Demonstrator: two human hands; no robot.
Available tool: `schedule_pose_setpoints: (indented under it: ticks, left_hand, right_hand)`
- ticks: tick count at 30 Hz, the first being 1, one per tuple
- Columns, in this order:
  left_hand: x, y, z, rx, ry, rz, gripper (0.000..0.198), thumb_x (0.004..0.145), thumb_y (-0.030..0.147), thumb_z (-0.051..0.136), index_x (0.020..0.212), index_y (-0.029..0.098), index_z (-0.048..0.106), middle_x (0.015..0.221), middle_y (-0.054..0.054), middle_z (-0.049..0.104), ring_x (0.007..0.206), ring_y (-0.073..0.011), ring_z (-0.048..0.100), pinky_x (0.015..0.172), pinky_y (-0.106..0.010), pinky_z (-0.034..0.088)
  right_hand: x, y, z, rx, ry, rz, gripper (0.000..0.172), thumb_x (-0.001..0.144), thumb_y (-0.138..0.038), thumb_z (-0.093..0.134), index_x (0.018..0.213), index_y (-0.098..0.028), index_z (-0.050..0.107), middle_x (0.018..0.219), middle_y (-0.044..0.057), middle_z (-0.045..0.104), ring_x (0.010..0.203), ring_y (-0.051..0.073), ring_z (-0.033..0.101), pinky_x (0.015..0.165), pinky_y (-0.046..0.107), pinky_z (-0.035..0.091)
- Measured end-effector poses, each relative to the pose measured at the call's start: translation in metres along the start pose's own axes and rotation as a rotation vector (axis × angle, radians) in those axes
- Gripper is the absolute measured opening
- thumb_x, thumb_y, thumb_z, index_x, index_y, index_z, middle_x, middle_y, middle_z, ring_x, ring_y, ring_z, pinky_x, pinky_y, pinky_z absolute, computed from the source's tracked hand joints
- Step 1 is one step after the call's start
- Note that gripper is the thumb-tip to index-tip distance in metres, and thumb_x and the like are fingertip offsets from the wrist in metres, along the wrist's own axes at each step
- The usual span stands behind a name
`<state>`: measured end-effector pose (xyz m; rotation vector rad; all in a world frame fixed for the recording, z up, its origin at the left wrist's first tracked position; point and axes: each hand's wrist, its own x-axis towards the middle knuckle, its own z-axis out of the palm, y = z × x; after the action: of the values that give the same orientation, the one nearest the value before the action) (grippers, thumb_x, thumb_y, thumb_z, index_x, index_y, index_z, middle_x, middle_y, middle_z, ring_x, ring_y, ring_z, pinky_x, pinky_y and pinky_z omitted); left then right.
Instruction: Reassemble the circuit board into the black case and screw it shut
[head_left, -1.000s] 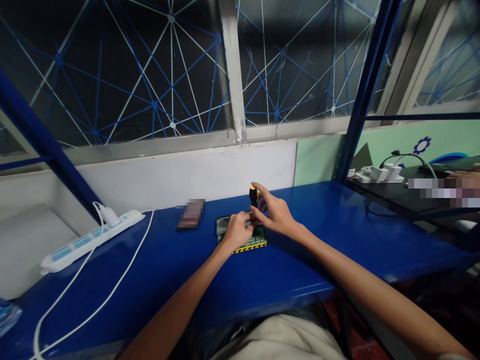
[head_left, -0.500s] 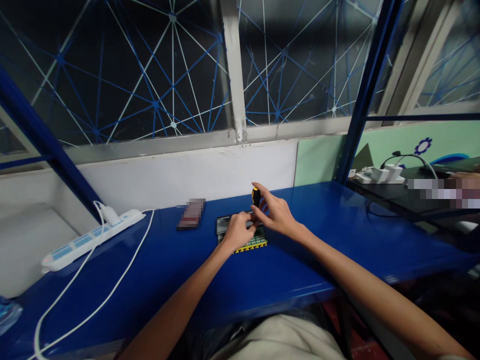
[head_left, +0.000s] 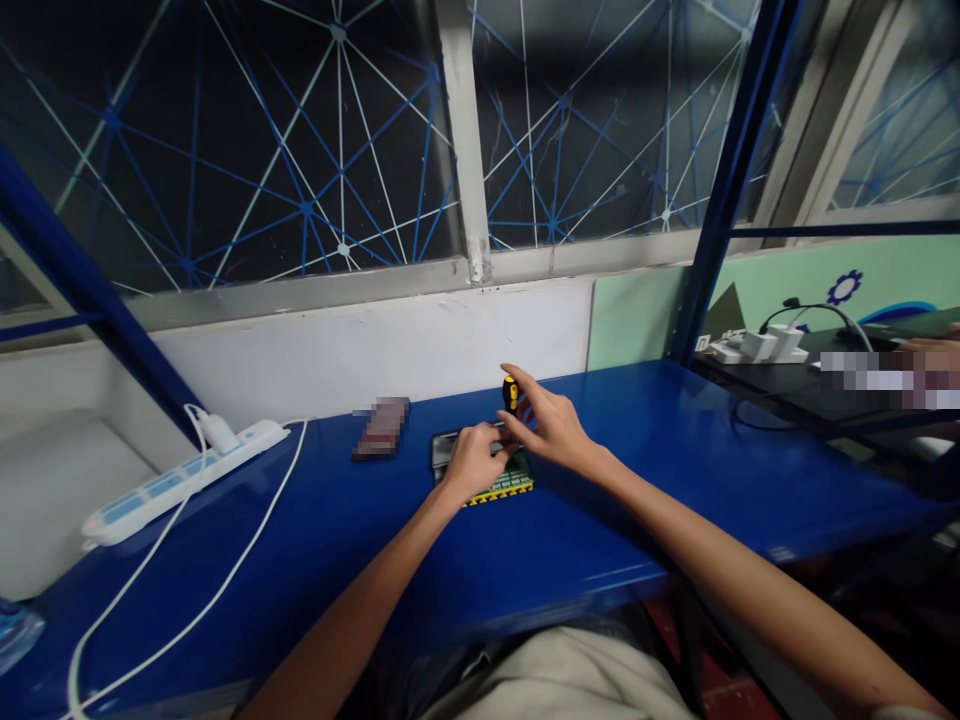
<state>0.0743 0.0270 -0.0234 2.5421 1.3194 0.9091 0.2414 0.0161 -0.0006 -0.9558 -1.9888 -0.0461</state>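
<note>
A small flat device with a green and yellow edge [head_left: 504,488] lies on the blue table [head_left: 600,520]. My left hand [head_left: 471,460] rests on it with fingers curled, pressing it down. My right hand [head_left: 546,425] holds a black and yellow screwdriver [head_left: 511,393] upright over the device, with thumb and fingers pinched round its handle and the index finger raised. The screwdriver's tip is hidden behind my hands.
A blurred dark flat object [head_left: 381,428] lies left of the device. A white power strip [head_left: 180,480] with a white cable [head_left: 187,600] sits at the far left. Beyond a blue post [head_left: 720,200], another desk holds white chargers [head_left: 765,347].
Both hands stay on the device and screwdriver; the screwdriver handle shifted very slightly. The view has moved a little.
</note>
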Motion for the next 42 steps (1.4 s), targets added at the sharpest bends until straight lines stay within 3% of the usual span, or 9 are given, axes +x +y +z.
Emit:
schedule_pose_setpoints:
  ticks: [19, 27, 42]
  left_hand:
    - [0.0002, 0.0022, -0.002, -0.036, -0.047, 0.007, 0.019, 0.082, 0.012, 0.062, 0.091, 0.022, 0.075, 0.094, -0.002, 0.076, 0.087, -0.0196, 0.069, 0.077, -0.025, 0.047]
    - [0.0009, -0.0005, -0.0029, 0.014, -0.023, -0.032, 0.013, 0.081, 0.025, 0.068, 0.091, 0.022, 0.076, 0.091, -0.003, 0.075, 0.085, -0.0207, 0.067, 0.079, -0.028, 0.048]
    - [0.0023, -0.0049, 0.0007, -0.096, -0.057, -0.012, 0.026, 0.081, 0.01, 0.062, 0.095, 0.026, 0.077, 0.097, -0.003, 0.076, 0.092, -0.0207, 0.07, 0.082, -0.026, 0.049]
  right_hand:
    - [-0.0002, -0.0003, 0.0003, -0.008, 0.0, -0.005, 0.06, 0.092, -0.037, 0.043, 0.147, -0.017, 0.027, 0.091, 0.006, 0.069, 0.07, 0.018, 0.063, 0.063, 0.031, 0.045]
    - [-0.0002, 0.0023, 0.0024, -0.014, -0.004, 0.005, 0.059, 0.094, -0.036, 0.042, 0.148, -0.017, 0.027, 0.091, 0.007, 0.069, 0.071, 0.018, 0.063, 0.063, 0.031, 0.045]
    - [-0.0001, -0.0013, -0.0001, 0.007, -0.003, -0.017, 0.058, 0.093, -0.035, 0.043, 0.147, -0.02, 0.027, 0.098, 0.008, 0.068, 0.072, 0.017, 0.063, 0.064, 0.031, 0.046]
